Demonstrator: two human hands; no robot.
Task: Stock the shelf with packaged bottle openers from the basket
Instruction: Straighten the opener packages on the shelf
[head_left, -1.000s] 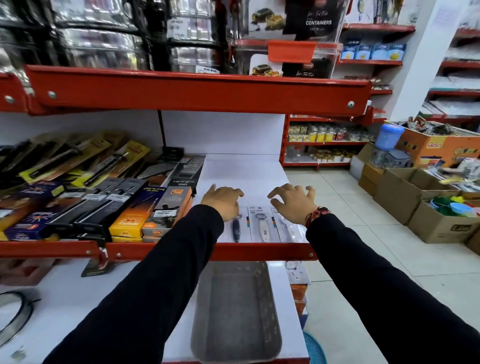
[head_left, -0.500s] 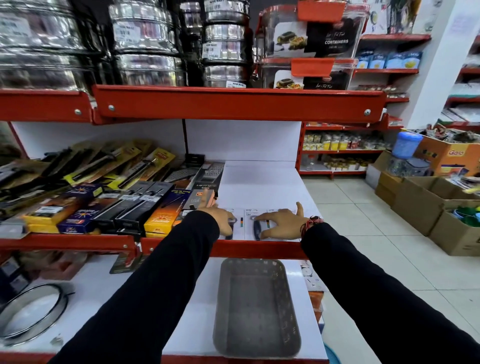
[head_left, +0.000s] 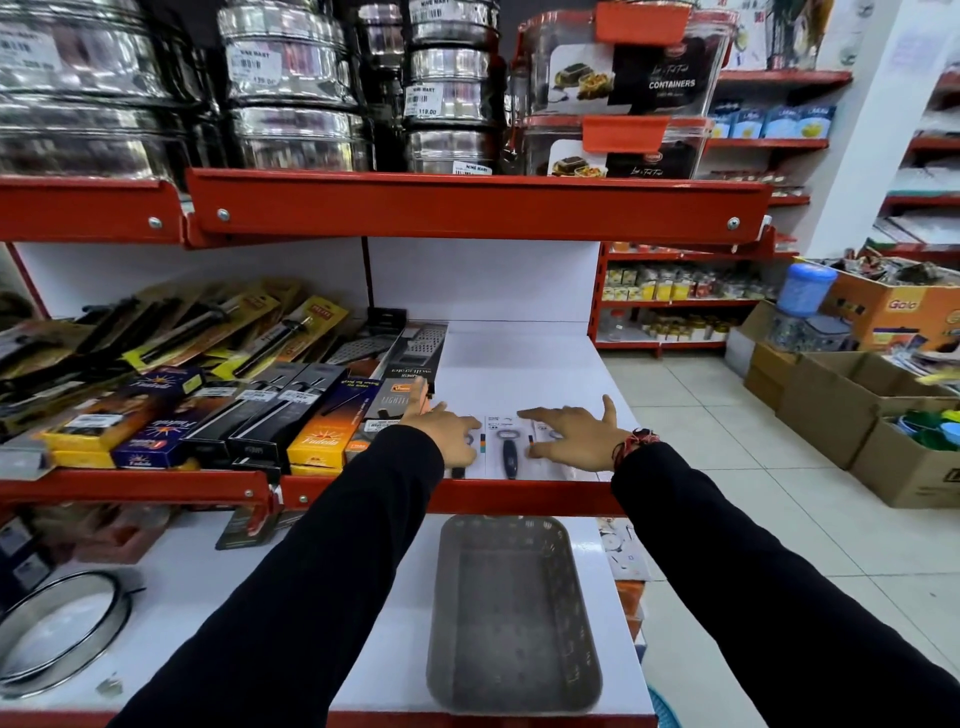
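Wrapping up, by the look of it: basket (head_left: 511, 618) empty on lower shelf, packaged bottle openers (head_left: 506, 449) lying in a row at shelf (head_left: 524, 364) front. Left hand (head_left: 449, 434) and right hand (head_left: 574, 436) rest flat on packs, fingers spread, gripping nothing. Only straightening left.

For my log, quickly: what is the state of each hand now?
Left hand: open, palm down on the white-carded bottle opener packs, gripping nothing.
Right hand: open, fingers spread flat on the packs, holding nothing.
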